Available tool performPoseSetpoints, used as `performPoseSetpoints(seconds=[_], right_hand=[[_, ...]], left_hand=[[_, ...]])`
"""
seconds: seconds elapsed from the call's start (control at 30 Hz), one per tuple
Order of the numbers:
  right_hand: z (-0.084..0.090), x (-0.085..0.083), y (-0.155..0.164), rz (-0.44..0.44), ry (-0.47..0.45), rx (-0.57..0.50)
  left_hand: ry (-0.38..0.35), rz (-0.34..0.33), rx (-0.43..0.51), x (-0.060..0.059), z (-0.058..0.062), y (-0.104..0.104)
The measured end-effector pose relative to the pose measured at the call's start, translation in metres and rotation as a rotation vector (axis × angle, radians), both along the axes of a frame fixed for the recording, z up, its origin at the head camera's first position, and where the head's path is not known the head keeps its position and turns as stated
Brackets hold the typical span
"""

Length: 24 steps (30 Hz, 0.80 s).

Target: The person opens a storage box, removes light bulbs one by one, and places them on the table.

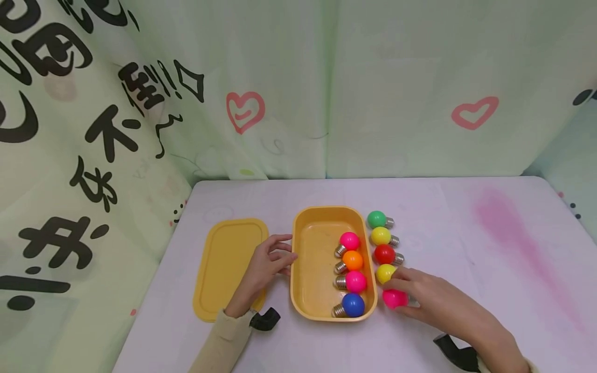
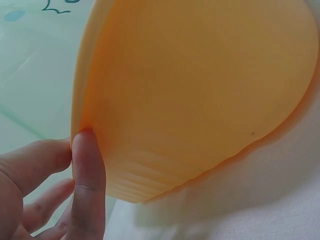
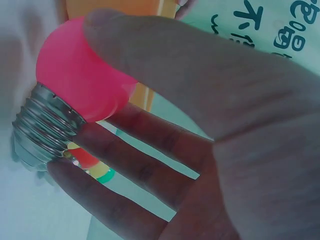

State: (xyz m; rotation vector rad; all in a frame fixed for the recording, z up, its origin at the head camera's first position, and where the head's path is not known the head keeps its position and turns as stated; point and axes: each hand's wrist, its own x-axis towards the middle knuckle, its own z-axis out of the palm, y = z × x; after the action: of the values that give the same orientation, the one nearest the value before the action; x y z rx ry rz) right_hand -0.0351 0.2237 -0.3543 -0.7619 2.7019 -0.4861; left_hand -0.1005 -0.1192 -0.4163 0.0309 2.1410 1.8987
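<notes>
Several big black characters (image 1: 111, 133) run sideways down the pale green curtain (image 1: 382, 67) on the left; the one I can read for certain is 不, others being folded or cut off. Across the back are two reddish outlined hearts, the left heart (image 1: 244, 112) with a curl drawn inside and the right heart (image 1: 474, 113) plain.

The counter (image 1: 448, 228) has a pale lilac-white top with rounded far corners and a blurry pink smear (image 1: 508, 233) towards the right. A yellow lid (image 1: 228, 259) lies flat at the left, and beside it an open yellow box (image 1: 312, 264) holds a line of four bulbs along its right side: an upper pink one (image 1: 349, 241), an orange one (image 1: 353, 260), a lower pink one (image 1: 356, 282) and a blue one (image 1: 353, 304).

Just outside that wall stretches another row, from the far end a green bulb (image 1: 376, 219), a yellow bulb (image 1: 380, 235), a red bulb (image 1: 384, 254) and a second yellow bulb (image 1: 385, 273). At the row's near end is the held pink bulb (image 3: 75, 75), glossy and round-headed on a silvery threaded base. The right hand (image 1: 426, 295) grasps it, thumb on the globe, fingers (image 3: 140, 167) behind; I can't tell whether it touches the counter. The left hand (image 1: 268, 261) pinches the box's left wall.
</notes>
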Motion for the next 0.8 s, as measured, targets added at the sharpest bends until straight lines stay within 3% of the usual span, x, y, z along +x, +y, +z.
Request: performPoseSetpoints(seconds=[0.33, 0.8], right_hand=[[-0.013, 0.002, -0.002, -0.017, -0.065, 0.008], [-0.021, 0.006, -0.005, -0.041, 0.001, 0.041]], left_hand=[[-0.004, 0.005, -0.015, 0.001, 0.002, 0.001], [0.000, 0.001, -0.012, 0.001, 0.003, 0.001]])
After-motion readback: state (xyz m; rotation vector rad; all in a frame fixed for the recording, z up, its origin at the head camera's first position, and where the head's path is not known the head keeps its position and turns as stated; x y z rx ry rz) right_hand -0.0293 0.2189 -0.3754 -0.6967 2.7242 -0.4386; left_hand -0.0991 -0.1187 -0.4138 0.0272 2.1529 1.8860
